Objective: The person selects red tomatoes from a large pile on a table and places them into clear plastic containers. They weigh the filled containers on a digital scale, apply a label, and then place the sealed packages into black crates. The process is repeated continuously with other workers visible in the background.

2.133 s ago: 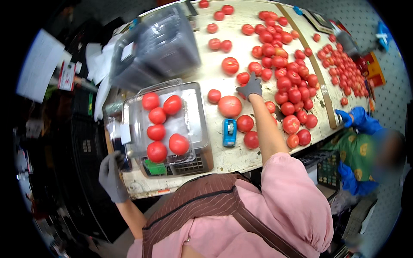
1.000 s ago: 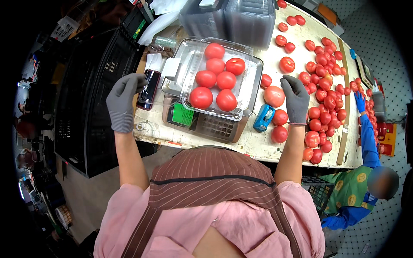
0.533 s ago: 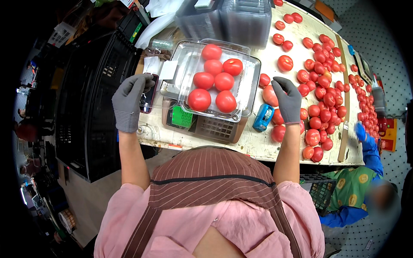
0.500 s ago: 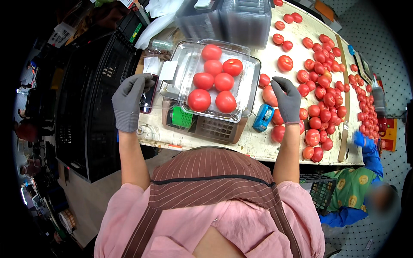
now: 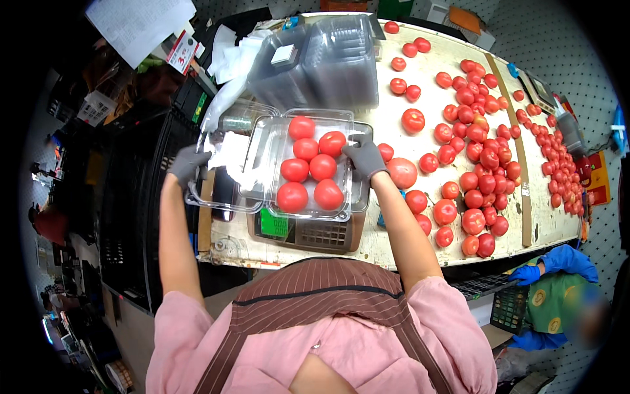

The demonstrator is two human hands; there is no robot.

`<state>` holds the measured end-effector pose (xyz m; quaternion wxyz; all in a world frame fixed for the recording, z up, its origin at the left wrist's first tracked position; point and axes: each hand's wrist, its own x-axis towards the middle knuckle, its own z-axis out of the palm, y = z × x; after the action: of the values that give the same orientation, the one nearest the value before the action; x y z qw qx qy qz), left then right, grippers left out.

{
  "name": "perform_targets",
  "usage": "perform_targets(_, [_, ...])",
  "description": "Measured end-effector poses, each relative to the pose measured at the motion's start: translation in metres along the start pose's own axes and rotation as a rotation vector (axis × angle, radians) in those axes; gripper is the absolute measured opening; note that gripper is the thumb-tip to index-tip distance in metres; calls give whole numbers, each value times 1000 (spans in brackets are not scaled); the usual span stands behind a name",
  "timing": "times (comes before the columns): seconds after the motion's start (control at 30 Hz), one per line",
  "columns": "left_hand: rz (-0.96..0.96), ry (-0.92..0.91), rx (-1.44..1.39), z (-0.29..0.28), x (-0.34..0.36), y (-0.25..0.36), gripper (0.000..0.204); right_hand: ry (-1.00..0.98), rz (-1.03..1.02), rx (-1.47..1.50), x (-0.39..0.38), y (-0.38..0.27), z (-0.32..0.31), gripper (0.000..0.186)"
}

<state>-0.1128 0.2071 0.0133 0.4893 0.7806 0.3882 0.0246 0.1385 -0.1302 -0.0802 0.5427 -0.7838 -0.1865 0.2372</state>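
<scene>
A clear plastic clamshell box holds several red tomatoes above the brown scale with its lit green display. Its open lid spreads to the left, and white glare or paper shows through it. My left hand, grey-gloved, is closed on the lid's outer left edge. On the opposite side, my right hand, gloved alike, grips the box's right rim. A metal tray shows beside the box. Whether the box rests on the tray or is lifted, I cannot tell.
Stacked clear boxes stand at the back. Loose tomatoes cover the table's right part, near a wooden strip. Black crates stand left. A phone lies under the lid. A co-worker's blue-gloved hand is at lower right.
Both hands have come inward from beside the box and taken hold, left on the lid, right on the rim. The lid now stretches farther left. The view has shifted, and the co-worker's hand has moved.
</scene>
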Motion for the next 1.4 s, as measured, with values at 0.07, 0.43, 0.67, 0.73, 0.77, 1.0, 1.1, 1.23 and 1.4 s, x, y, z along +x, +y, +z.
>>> perform_targets(0.07, [163,-57,32,4,-18,71,14,15,41,39,2,-4,-1,45])
perform_targets(0.43, [1103,112,1065,116,-22,137,28,-77,193,756,-98,-9,49,46])
perform_targets(0.67, [898,475,538,146,-47,-9,42,-7,221,722,-87,19,-12,42])
perform_targets(0.73, [527,459,114,146,-25,-67,39,-31,203,559,-78,17,-13,35])
perform_targets(0.77, [335,437,-98,149,-23,-70,37,-7,223,563,-76,15,-14,33])
perform_targets(1.0, [-55,8,-655,142,-38,-43,15,-149,290,454,-61,13,-35,21])
perform_targets(1.1, [-37,34,-607,141,-33,-50,13,-125,272,396,-62,4,-33,19])
perform_targets(1.23, [12,103,-566,143,-24,-62,12,-97,251,421,-67,7,-25,18])
perform_targets(1.4, [71,164,-596,146,-21,-58,13,-76,167,446,-70,15,-22,23])
